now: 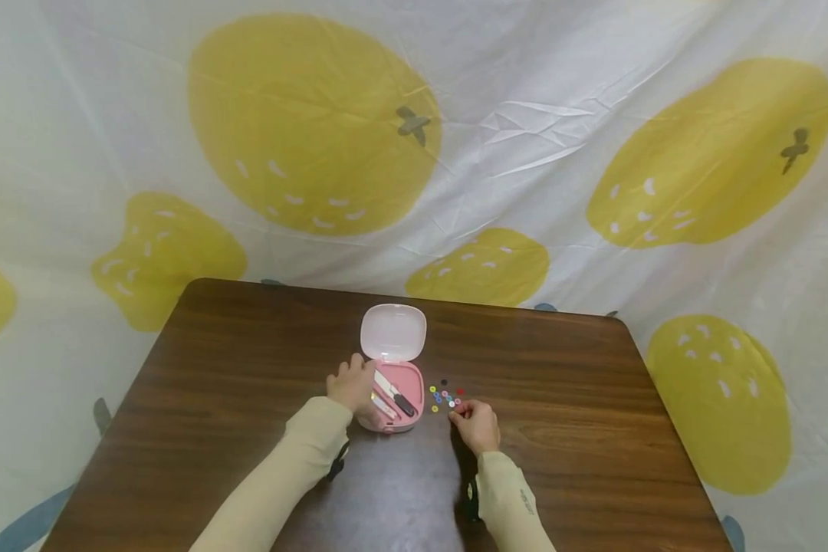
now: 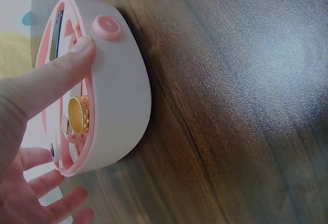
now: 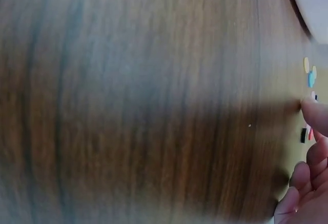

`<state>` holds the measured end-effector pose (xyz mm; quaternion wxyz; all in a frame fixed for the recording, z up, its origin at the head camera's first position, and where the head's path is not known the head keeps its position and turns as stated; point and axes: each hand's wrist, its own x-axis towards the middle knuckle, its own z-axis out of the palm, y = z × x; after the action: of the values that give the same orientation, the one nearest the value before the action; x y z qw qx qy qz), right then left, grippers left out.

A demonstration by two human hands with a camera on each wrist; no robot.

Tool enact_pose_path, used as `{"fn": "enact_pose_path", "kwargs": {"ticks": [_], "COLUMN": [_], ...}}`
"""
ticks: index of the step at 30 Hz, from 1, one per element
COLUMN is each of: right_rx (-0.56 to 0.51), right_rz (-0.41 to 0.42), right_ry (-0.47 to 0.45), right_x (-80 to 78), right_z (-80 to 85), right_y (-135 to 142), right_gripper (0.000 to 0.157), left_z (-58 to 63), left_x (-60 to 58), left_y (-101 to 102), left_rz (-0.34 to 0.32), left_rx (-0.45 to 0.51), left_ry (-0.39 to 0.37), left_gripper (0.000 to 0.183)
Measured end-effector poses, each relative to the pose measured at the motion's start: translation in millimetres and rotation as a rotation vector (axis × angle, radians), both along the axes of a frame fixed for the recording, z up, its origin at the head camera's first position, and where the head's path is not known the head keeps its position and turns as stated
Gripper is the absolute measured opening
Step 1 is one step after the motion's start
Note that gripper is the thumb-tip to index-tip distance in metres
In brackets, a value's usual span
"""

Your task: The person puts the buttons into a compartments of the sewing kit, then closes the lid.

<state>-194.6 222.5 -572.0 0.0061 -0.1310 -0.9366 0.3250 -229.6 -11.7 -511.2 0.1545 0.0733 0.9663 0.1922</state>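
A pink and white sewing box (image 1: 417, 391) lies on the table with its pale lid (image 1: 393, 331) swung back. My left hand (image 1: 352, 386) is over its left side. In the left wrist view the straight thumb rests on the box's rim and the other fingers are spread beyond it. Inside are a slim tool with a black handle (image 1: 403, 404) and a gold thimble (image 2: 78, 115). My right hand (image 1: 478, 426) has its fingertips down at the near edge of several small coloured buttons (image 1: 438, 398). Whether it pinches one is hidden.
The dark wooden table (image 1: 579, 429) has rounded far corners. A white cloth printed with yellow fruit (image 1: 317, 123) hangs right behind it. A black button (image 1: 444, 382) and a red button (image 1: 460, 391) lie at the group's far side.
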Motion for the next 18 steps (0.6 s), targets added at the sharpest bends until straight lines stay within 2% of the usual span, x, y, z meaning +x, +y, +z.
{"fn": "enact_pose_path", "kwargs": {"ticks": [8, 15, 18], "right_rx": [-0.08, -0.338, -0.382], "right_rz": [0.013, 0.1, 0.125], "right_ry": [0.037, 0.132, 0.135], "right_x": [-1.3, -7.4, -9.9], "right_z": [5.7, 19.5, 26.6], "right_y": [0.5, -10.5, -17.7], "right_gripper": [0.011, 0.01, 0.008], "left_z": [1.7, 2.3, 1.9], "left_x": [1.6, 2.0, 2.2], "left_y": [0.8, 0.1, -0.3], "left_rz": [0.007, 0.009, 0.01], "left_rx": [0.007, 0.007, 0.01], "left_ry": [0.0, -0.011, -0.011], "left_gripper": [0.104, 0.104, 0.103]}}
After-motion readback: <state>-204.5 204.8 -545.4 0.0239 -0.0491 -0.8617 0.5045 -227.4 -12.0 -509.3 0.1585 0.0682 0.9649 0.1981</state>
